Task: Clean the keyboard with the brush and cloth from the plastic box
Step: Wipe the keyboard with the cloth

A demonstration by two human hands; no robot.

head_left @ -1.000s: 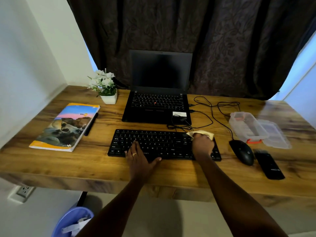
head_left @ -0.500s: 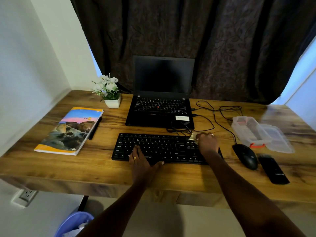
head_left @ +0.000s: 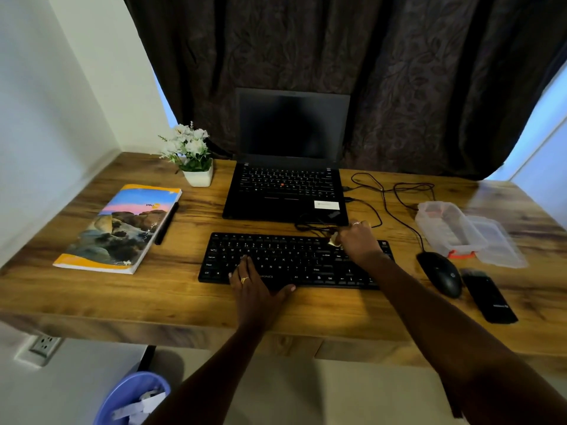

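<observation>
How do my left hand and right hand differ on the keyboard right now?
The left hand lies flat with straight fingers; the right hand is curled round the yellow cloth. The left hand rests near-left on the keyboard; the right hand sits at its far right corner. Both wear a ring and are at the keyboard.

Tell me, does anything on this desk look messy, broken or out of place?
Nothing looks spilled or broken. Only the black cable looks untidy: it tangles across the laptop at its front right corner, just behind the keyboard. The plastic box sits open.
</observation>
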